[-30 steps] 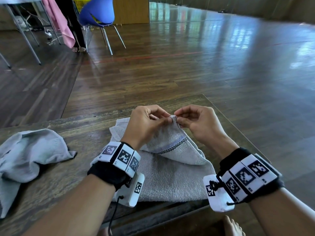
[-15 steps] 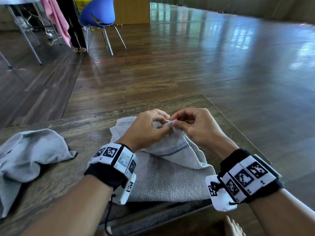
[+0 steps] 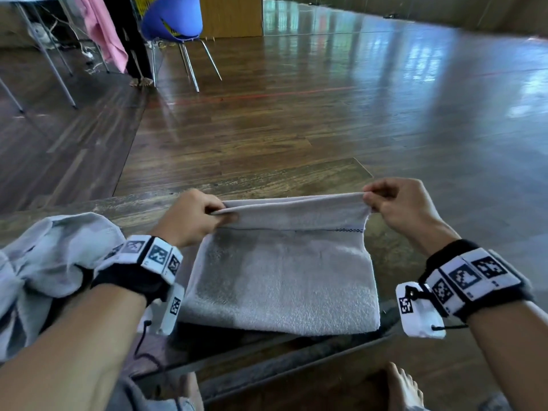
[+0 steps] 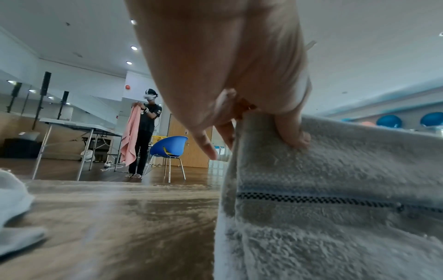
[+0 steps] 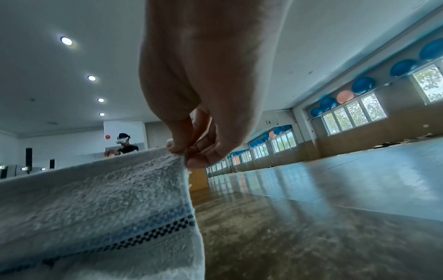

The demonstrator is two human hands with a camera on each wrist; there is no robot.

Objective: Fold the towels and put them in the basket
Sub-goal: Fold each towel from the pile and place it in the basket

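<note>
Table; both hands pinch towel; wrist view: checkered stripe.

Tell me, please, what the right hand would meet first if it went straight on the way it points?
Probably nothing: the right hand pinches the towel corner near the table's far edge, with only open floor beyond.

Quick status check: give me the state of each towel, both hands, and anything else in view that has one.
Grey towel: partly folded on the table, far edge lifted and stretched taut.
Left hand: pinches the towel's left corner.
Right hand: pinches the right corner.
Second towel: crumpled, unfolded, at the table's left.
Blue chair: upright, unoccupied.
Pink cloth: held up by a standing person.
Basket: cannot tell.
</note>
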